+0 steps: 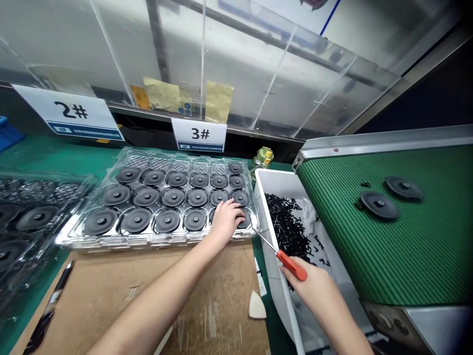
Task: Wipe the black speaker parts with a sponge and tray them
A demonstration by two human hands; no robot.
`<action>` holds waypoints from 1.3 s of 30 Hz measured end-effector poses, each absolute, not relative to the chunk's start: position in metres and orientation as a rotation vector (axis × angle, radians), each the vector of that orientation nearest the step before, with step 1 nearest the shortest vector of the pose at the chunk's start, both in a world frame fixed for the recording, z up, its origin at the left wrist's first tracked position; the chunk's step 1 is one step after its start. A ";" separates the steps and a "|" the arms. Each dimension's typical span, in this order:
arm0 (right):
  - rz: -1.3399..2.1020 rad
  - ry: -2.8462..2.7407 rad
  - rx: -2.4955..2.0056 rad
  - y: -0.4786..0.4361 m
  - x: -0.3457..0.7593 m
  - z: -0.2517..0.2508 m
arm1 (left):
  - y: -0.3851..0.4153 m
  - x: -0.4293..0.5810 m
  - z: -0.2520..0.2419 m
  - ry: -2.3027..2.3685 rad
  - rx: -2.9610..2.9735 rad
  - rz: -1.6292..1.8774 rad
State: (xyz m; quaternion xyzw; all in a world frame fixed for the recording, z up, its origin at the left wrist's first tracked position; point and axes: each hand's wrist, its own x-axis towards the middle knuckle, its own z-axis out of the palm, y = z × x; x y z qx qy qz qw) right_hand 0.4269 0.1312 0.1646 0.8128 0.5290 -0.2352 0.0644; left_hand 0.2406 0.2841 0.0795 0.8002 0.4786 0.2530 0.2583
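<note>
My left hand (pixel 226 219) is over the front right corner of a clear plastic tray (pixel 148 237). Its fingers curl onto a black disc (pixel 244 220) in the corner pocket; the thumb is hidden. My right hand (pixel 314 286) grips the red handle of a screwdriver (pixel 291 265). The thin metal shaft points up and left, its tip by the tray's right edge, close to the left fingers. Rows of similar black discs (pixel 173 197), each with a small raised hub, fill most of the pockets. Several pockets at the back hold no disc.
Right of the tray stands a white bin (pixel 275 241) of small black parts (pixel 290 231). Beyond it, a green conveyor belt (pixel 406 256) carries two discs (pixel 380 204). Another tray (pixel 79 185) is at left. A marker (pixel 50 308) and a cream wedge (pixel 256 305) lie on the brown board (pixel 207 296).
</note>
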 end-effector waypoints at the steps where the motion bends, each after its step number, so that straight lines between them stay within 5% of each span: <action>1: -0.707 1.604 2.454 0.131 0.427 0.164 | 0.284 0.240 0.079 1.295 2.168 0.690; 18: -0.718 1.822 2.439 0.122 0.414 0.175 | 0.282 0.238 0.075 1.259 2.201 0.719; 27: -0.908 2.593 2.207 0.124 0.322 0.211 | 0.279 0.234 0.080 1.250 2.292 0.741; 33: -0.671 2.124 2.464 0.167 0.337 0.200 | 0.283 0.214 0.083 1.309 2.408 0.667; 39: -0.782 2.014 2.402 0.187 0.372 0.173 | 0.304 0.189 0.080 1.545 2.432 0.619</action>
